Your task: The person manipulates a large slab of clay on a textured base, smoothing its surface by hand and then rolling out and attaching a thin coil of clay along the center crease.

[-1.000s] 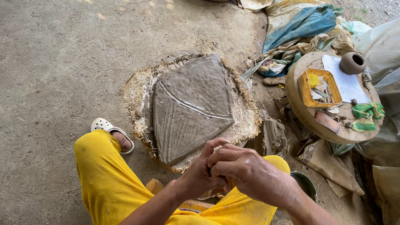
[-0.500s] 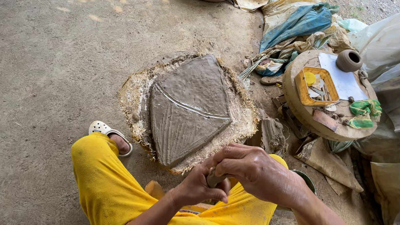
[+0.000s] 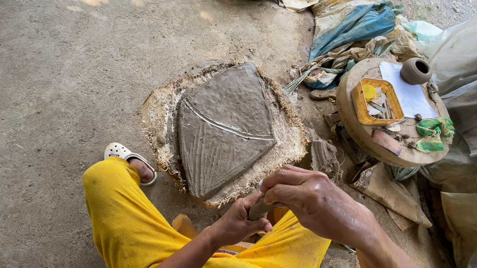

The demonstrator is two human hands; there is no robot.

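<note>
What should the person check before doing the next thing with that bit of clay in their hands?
1. Both hands on the clay piece: ok, left hand cups it from below, right hand covers it from above.
2. Shape of the piece: cannot tell, mostly hidden by fingers.
3. Big clay slab within reach: ok, on the ground just ahead of the knees.
4. Slab on its fibrous mat: ok.
5. Tools at hand: ok, yellow tray sits on the round wooden stand at right.
</note>
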